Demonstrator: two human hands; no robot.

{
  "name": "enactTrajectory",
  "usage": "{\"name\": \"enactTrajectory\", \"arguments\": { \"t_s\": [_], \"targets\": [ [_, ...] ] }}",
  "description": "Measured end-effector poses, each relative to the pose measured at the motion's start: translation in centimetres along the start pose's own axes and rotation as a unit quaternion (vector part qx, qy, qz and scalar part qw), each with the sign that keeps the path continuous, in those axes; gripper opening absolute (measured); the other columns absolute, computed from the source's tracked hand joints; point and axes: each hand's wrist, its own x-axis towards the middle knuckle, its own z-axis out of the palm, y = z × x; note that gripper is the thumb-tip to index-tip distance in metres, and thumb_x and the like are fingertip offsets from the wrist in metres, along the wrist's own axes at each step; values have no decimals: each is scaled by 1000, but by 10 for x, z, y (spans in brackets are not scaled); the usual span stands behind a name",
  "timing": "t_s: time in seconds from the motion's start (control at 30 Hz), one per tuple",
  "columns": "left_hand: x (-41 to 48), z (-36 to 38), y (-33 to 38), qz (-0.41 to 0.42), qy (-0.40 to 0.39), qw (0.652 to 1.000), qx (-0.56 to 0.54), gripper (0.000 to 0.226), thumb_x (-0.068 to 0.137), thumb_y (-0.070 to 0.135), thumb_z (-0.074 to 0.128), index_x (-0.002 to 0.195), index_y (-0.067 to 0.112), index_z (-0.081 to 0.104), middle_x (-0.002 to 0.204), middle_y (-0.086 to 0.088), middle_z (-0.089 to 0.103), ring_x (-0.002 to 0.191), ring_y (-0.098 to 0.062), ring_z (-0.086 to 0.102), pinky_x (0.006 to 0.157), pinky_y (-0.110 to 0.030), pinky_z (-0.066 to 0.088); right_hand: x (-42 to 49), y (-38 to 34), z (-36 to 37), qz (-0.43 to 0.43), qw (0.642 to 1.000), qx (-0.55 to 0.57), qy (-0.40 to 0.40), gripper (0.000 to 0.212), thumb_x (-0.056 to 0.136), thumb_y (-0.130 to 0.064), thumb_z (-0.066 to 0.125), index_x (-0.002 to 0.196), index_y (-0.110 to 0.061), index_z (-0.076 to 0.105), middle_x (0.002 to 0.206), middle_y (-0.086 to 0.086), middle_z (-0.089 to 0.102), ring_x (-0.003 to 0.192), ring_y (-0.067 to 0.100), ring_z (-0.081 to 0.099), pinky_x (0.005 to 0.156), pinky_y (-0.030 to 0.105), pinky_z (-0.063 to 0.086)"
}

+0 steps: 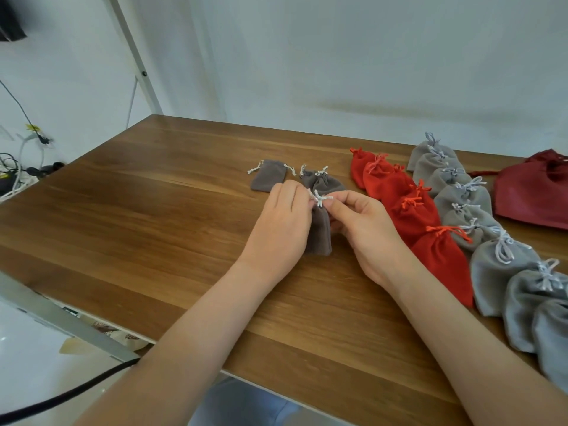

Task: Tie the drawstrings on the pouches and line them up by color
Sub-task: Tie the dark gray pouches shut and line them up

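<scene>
**Both hands pinching the white cord on a taupe pouch**

I am pinching the white drawstring [320, 198] at the neck of a taupe pouch [321, 235] with both hands, mid-table. My left hand [278, 224] is curling in from nine o'clock of the pouch, fingertips closing narrow on the cord. My right hand [364, 229] is coming in from three o'clock, thumb and forefinger nipping the other side. My fingers are covering part of the cord, so I cannot tell whether a knot is formed. The pouch is lying on the wooden table [153, 216], its left edge hiding under my left palm.

At twelve o'clock of my hands a second taupe pouch [325, 182] is sitting with its neck gathered, partly hiding behind my fingertips. At eleven o'clock a flat taupe pouch [266, 179] is lying with cords loose at both sides.

At two o'clock a row of red pouches [408, 210] is running diagonally, each one overlapping the one behind. Just beside it, further right, a row of grey pouches [491, 262] is running the same way, the nearest getting cut off at four o'clock by the edge of view. A dark red bag [528, 198] at two o'clock is also running off that edge.

Off the table at nine o'clock, cables [15, 176] are tangling. A yellow tag [32, 127] on one is too small to read.
</scene>
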Motion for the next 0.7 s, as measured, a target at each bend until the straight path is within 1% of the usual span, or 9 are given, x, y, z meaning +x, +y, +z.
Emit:
{"name": "enactTrajectory", "arguments": {
  "t_s": [0.13, 0.2, 0.27, 0.33, 0.4, 0.47, 0.53, 0.6, 0.7],
  "targets": [
    [1, -1, 3, -43, -2, 999, 4, 20, 93, 2, 37, 86, -1, 56, 81, -19, 53, 73, -33, 52, 67, -46, 47, 2, 0, -5, -11, 999, -5, 43, 14, 95, -8, 52, 84, -7, 62, 72, 6, 61, 60, 10, 57, 53, 21, 48],
    [0, 1, 2, -63, -7, 998, -24, 22, 93, 7, 36, 86, 1, 56, 83, -16, 54, 75, -30, 52, 70, -41, 46, 3, 2, -7, -10, 998, -16, 60, 15, 94, -7, 53, 82, -8, 61, 69, 4, 60, 56, 7, 55, 51, 19, 46],
    [-2, 4, -1, -86, -24, 994, -63, 24, 94, 14, 35, 87, 3, 55, 84, -13, 54, 77, -27, 51, 72, -34, 41, 5, 3, -10, -17, 994, -72, 79, 14, 94, -9, 54, 83, -12, 62, 70, 3, 59, 56, 6, 52, 52, 19, 43],
    [-5, 7, -5, -128, -48, 987, -90, 28, 95, 22, 31, 87, 7, 52, 83, -10, 54, 76, -25, 51, 68, -33, 40, 5, 4, -13, -40, 985, -144, 87, 11, 94, -19, 54, 87, -20, 63, 73, 1, 60, 58, 5, 51, 52, 19, 41],
    [-6, 7, -6, -161, -72, 979, -106, 29, 96, 27, 30, 87, 9, 50, 79, -9, 55, 73, -26, 54, 62, -36, 42, 2, 4, -13, -54, 980, -180, 64, 7, 93, -30, 56, 97, -26, 60, 74, -1, 59, 61, 6, 53, 54, 19, 41],
    [-5, 4, -5, -173, -77, 972, -142, 21, 99, 23, 38, 90, 9, 50, 79, -7, 57, 73, -26, 56, 60, -35, 43, 1, 5, -12, -54, 965, -258, 22, 17, 90, -34, 59, 106, -28, 57, 76, -2, 59, 67, 8, 55, 61, 21, 43],
    [-3, 0, -3, -198, -76, 960, -185, 16, 101, 20, 38, 97, 10, 50, 82, -7, 59, 77, -27, 58, 64, -38, 44, 2, 7, -12, -53, 941, -333, -2, 17, 88, -28, 63, 104, -29, 56, 81, -1, 62, 71, 8, 54, 63, 21, 40],
    [-2, -1, -4, -248, -79, 943, -210, 18, 102, 22, 33, 104, 11, 47, 85, -8, 63, 80, -31, 60, 69, -42, 46, 5, 10, -13, -61, 931, -359, 8, 15, 87, -20, 64, 96, -29, 56, 83, 0, 64, 72, 9, 52, 64, 22, 38],
    [-5, 5, -6, -282, -64, 946, -145, 13, 97, 22, 44, 100, 12, 52, 83, -7, 61, 82, -30, 57, 66, -33, 38, 5, 9, -14, -61, 937, -342, 23, 14, 86, -15, 63, 88, -28, 57, 81, -11, 62, 76, 5, 54, 66, 17, 39]
  ]
}}
